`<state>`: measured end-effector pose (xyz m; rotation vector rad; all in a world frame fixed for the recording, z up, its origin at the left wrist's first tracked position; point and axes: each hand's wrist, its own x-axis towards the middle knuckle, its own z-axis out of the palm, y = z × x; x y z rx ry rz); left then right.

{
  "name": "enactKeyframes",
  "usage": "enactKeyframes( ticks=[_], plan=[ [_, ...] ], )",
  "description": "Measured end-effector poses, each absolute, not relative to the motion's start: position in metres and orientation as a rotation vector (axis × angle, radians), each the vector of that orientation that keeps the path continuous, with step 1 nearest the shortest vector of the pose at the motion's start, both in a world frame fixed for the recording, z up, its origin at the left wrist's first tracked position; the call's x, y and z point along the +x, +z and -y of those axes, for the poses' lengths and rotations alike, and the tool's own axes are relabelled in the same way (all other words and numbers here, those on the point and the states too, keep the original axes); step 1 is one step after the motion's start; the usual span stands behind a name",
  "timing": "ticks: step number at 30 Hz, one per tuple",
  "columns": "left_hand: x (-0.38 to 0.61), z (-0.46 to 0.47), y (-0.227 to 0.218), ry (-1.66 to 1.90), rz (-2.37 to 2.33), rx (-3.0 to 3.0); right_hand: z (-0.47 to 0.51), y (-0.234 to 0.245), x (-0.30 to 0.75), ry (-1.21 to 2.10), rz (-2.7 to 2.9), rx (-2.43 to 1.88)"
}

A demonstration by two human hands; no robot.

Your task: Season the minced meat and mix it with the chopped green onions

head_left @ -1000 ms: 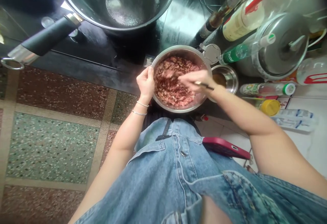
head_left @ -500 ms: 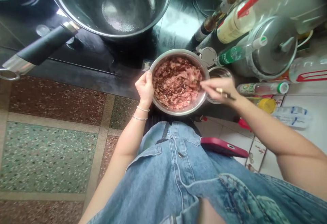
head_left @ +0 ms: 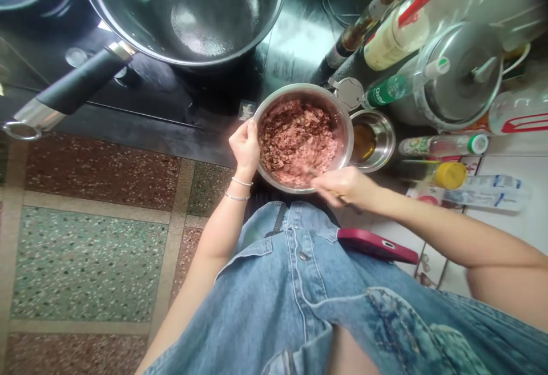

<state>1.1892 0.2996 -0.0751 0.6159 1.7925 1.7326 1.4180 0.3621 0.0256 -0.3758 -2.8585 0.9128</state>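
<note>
My left hand [head_left: 245, 145] grips the rim of a round steel bowl [head_left: 347, 155] at its left side, thumb on top. Reddish minced meat [head_left: 295, 135] with darker brown patches fills the bowl. Over the near right rim, my right hand [head_left: 342, 186] is closed around chopsticks [head_left: 350, 206], whose back ends show below the palm. Their front ends are blurred in the meat near the bowl's front edge. Just right of the bowl stands a smaller steel bowl [head_left: 387, 155] with brownish-yellow liquid in it.
A large wok [head_left: 214, 21] with a black handle [head_left: 81, 81] sits on the stove at the upper left. Bottles, including a green-labelled bottle [head_left: 389, 94], and a lidded pot [head_left: 462, 72] crowd the right. A red-cased phone [head_left: 377, 245] sticks out of a denim pocket.
My right hand has swept with the chopsticks from the bowl's right side to its near front edge, uncovering the smaller bowl. My left hand keeps its grip on the rim.
</note>
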Motion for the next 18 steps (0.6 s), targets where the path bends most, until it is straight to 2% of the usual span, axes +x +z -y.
enactKeyframes(
  ticks=[3, 8, 11, 14, 16, 18],
  plan=[
    [1.186, -0.3, -0.076, 1.707, -1.771, 0.68, -0.371, 0.011, 1.376, 0.927, 2.804, -0.27],
    [1.185, -0.3, -0.078, 1.748, -1.778, 0.661, -0.412, 0.01, 1.406, 0.637, 2.634, -0.726],
    [1.187, -0.299, -0.077, 1.751, -1.778, 0.637, -0.378, 0.016, 1.426, 0.682, 2.75, -0.518],
    [1.186, -0.299, -0.077, 1.746, -1.769, 0.66, -0.367, 0.004, 1.397, 0.791, 2.746, -0.243],
    [1.185, -0.3, -0.077, 1.745, -1.767, 0.676, -0.39, -0.006, 1.38, 0.812, 2.705, -0.288],
    [1.185, -0.3, -0.077, 1.754, -1.769, 0.672, -0.418, -0.008, 1.388, 0.76, 2.631, -0.531]
  ],
)
